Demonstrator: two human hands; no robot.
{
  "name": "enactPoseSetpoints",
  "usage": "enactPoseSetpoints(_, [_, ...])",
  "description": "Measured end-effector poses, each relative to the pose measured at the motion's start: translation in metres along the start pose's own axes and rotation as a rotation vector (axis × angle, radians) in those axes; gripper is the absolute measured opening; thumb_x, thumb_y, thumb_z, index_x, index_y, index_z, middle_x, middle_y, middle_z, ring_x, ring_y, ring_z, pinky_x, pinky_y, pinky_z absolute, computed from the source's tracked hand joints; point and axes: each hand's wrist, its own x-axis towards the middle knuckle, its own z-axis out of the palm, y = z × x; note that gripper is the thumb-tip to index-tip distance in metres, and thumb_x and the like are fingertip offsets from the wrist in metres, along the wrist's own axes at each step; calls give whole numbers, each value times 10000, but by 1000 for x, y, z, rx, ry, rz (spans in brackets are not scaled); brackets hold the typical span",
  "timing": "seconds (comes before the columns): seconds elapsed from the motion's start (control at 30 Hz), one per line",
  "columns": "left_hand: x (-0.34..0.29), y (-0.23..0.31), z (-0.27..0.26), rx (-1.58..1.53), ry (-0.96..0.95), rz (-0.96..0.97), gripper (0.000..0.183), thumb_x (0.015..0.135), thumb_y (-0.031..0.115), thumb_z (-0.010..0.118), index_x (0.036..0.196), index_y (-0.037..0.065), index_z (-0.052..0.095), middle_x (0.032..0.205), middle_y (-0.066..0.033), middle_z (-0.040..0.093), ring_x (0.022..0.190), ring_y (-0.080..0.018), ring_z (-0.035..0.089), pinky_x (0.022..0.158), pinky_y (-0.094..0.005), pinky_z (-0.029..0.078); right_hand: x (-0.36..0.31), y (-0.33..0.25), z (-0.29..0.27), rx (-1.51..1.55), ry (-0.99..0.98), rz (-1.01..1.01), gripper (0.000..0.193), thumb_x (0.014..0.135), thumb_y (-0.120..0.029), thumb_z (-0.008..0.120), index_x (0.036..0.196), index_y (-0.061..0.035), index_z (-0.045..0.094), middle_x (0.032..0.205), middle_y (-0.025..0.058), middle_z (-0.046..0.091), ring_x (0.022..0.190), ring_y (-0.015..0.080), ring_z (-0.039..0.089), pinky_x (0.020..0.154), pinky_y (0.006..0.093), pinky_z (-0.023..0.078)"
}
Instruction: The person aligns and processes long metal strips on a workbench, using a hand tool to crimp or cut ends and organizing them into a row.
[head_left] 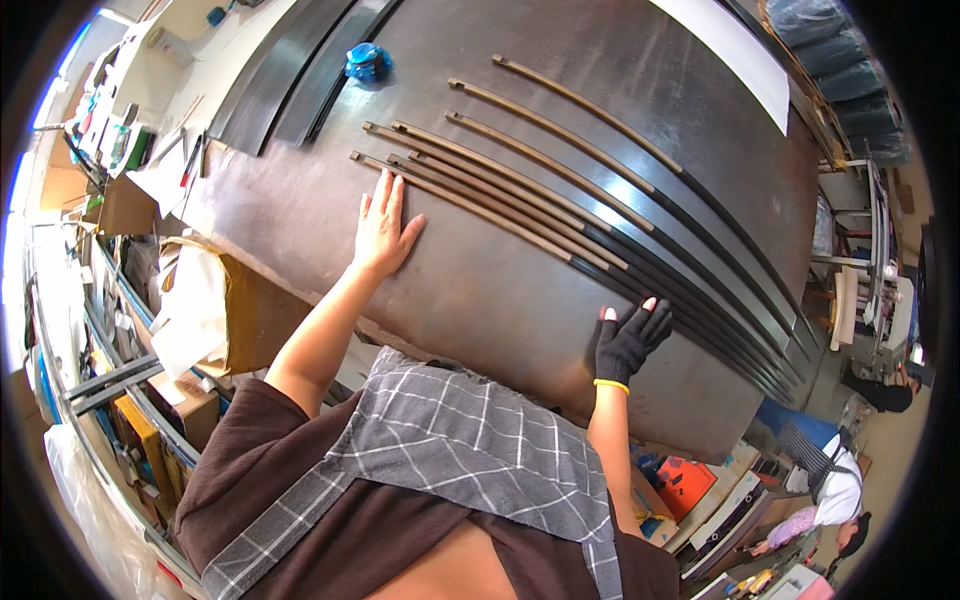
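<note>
Several long slim strips (480, 212), brown toward the left and black toward the right, lie side by side on a dark metal-topped table (480, 310). The near ones are close together and the far ones more spaced. My bare left hand (388, 228) is open, its fingers stretched out and their tips at the nearest strip near its left end. My right hand (634, 342), in a black glove with a yellow cuff and some bare fingertips, lies open. Its fingers reach over the black part of the near strips; whether they press on them I cannot tell.
A blue-wrapped roll (368, 63) sits beside wide black strips (285, 70) at the far left. A white sheet (735, 55) lies at the far right. A cardboard box with paper (255, 310) stands left of the table; another person (835, 485) is at the lower right.
</note>
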Motion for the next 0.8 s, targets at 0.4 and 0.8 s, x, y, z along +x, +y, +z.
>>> enactPoseSetpoints(0.4, [39, -96, -19, -324, 348, -312, 352, 882, 181, 632, 1189, 9, 624, 1023, -169, 630, 917, -264, 640, 842, -341, 497, -35, 6, -14, -25, 6, -1, 763, 854, -438, 609, 1430, -31, 318, 1488, 248, 306, 1375, 428, 286, 1125, 578, 210])
enactPoseSetpoints(0.8, [42, -105, -45, -395, 163, -461, 227, 815, 179, 693, 994, 44, 720, 786, -104, 704, 720, -186, 674, 715, -294, 534, -27, 26, -38, -13, 3, -25, 427, 739, -276, 716, 1096, -82, 587, 1181, 140, 590, 1112, 348, 536, 952, 474, 424])
